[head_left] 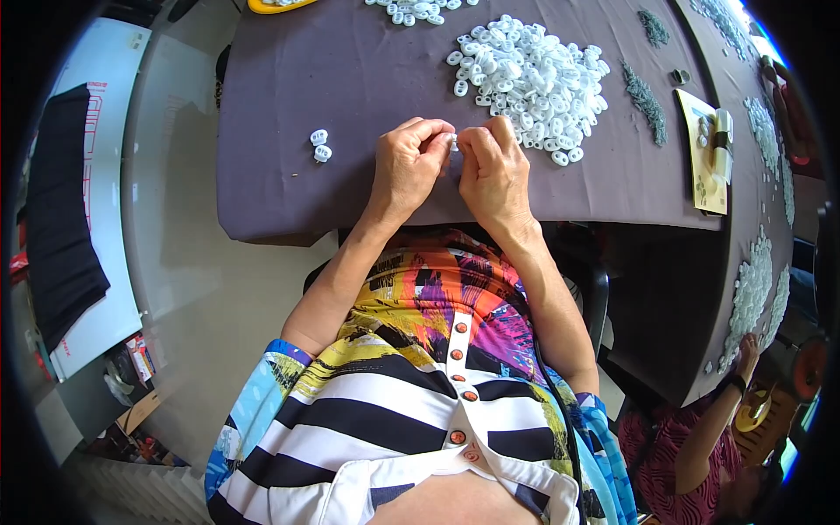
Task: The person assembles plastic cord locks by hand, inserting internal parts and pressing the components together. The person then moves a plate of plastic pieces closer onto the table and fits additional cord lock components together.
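Observation:
My left hand pinches a small white plastic piece between thumb and fingertips, over the near part of the table. My right hand is closed against the same piece from the other side, its fingertips partly hidden. Just beyond my right hand spreads a large heap of white oval two-hole plastic pieces, which look like cord lock parts. Off to the left of my hands, two white two-hole cord locks lie close together on the cloth.
A dark cloth covers the table. More white pieces and a yellow-rimmed container sit at the far edge. Grey-green heaps of tiny parts lie rightward, near a yellowish card. A co-worker's hand touches pale pieces.

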{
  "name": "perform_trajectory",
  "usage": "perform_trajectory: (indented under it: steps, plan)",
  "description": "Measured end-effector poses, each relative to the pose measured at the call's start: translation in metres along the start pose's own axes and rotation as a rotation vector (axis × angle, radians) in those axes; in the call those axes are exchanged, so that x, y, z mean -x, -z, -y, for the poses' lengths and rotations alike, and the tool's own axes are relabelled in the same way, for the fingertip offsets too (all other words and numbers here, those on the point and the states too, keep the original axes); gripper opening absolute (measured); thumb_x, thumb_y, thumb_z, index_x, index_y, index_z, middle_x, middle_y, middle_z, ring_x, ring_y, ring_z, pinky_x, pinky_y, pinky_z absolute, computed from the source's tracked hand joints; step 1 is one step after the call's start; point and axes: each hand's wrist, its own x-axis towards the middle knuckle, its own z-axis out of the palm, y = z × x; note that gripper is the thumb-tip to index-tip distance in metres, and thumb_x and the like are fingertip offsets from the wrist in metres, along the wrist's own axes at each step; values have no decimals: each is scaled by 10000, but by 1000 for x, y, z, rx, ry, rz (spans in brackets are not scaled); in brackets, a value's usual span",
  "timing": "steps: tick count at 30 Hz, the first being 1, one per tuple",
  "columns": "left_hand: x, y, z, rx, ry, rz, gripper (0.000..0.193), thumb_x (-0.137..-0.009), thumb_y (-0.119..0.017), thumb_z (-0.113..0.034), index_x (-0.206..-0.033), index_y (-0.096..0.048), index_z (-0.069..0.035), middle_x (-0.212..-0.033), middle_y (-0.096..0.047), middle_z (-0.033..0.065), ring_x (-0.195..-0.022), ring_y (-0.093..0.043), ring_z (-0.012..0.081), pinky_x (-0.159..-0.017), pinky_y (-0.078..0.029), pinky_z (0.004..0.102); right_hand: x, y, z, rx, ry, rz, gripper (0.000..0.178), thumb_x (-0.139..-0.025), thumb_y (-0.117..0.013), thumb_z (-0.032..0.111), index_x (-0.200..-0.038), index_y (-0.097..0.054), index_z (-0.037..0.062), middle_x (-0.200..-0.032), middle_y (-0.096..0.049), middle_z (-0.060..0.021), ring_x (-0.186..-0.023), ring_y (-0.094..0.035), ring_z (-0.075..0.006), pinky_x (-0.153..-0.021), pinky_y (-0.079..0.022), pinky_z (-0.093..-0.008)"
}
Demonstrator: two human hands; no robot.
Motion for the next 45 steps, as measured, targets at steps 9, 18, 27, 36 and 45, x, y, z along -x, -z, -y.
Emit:
perform_trajectory:
  steps: [9, 18, 27, 36, 45]
  plan:
    - [0, -1, 0, 1, 27, -3, 83, -830, -587, -8, -865, -653, 26, -705, -601, 11, -565, -535, 50, -477, -456, 200, 3, -8, 2, 80, 30, -51, 180, -721, -579, -70, -846, -538, 53, -788, -471, -113, -655, -527, -282, -530, -451, -375]
    - [-1, -2, -1, 52, 60, -15, 92, -834, -583, -17, -874, -657, 20, -700, -600, 3, -578, -537, 48, -497, -465, 199, 2, -10, 2, 87, 22, -60, 183, -714, -571, -69, -846, -543, 55, -793, -476, -111, -656, -530, -278, -527, -448, -371]
    - [0, -2, -1, 35, 62, -27, 95, -837, -572, 0, -886, -648, 29, -725, -609, 15, -582, -551, 56, -519, -481, 204, 2, -10, -2, 51, -16, -63, 121, -752, -583, -33, -819, -558, 64, -773, -493, -98, -649, -542, -279, -529, -448, -370]
    - [3, -8, 1, 37, 19, -70, 98, -834, -555, 28, -879, -642, 36, -750, -592, 10, -582, -561, 56, -524, -490, 199, -4, -4, -6, -12, -58, 38, 91, -759, -592, -20, -806, -571, 54, -751, -500, -106, -651, -548, -297, -550, -450, -376]
    - [5, -7, 0, -32, -41, -92, 94, -841, -554, 16, -873, -640, 34, -729, -585, 7, -581, -553, 57, -531, -488, 198, -2, -1, -7, -98, -161, 93, 62, -751, -596, -24, -782, -586, 29, -739, -520, -111, -647, -557, -290, -560, -449, -355]
